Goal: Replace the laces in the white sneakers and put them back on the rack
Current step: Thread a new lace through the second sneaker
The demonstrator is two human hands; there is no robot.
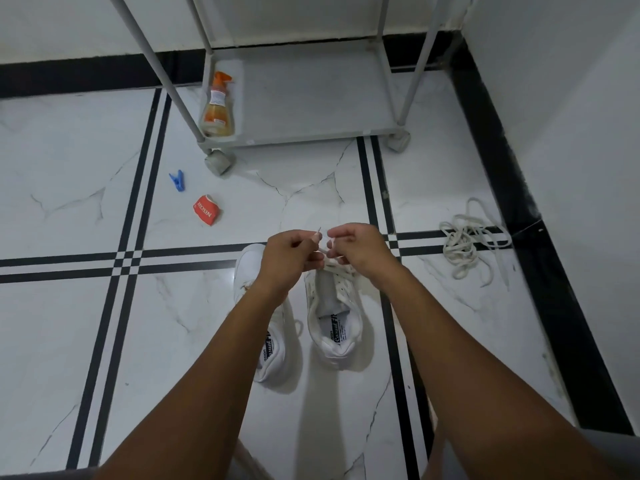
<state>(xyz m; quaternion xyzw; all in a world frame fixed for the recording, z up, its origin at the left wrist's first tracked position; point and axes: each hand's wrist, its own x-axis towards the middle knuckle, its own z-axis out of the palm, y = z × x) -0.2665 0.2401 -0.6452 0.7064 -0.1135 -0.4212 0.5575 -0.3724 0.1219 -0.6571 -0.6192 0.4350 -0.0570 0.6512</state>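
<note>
Both hands, left [287, 259] and right [356, 247], were close together over the right sneaker [334, 317] on the floor, each pinching an end of its lace [341, 271]. Lacing looked underway; next, the ends likely needed threading through further eyelets, with the rack [304, 98] waiting beyond.
</note>
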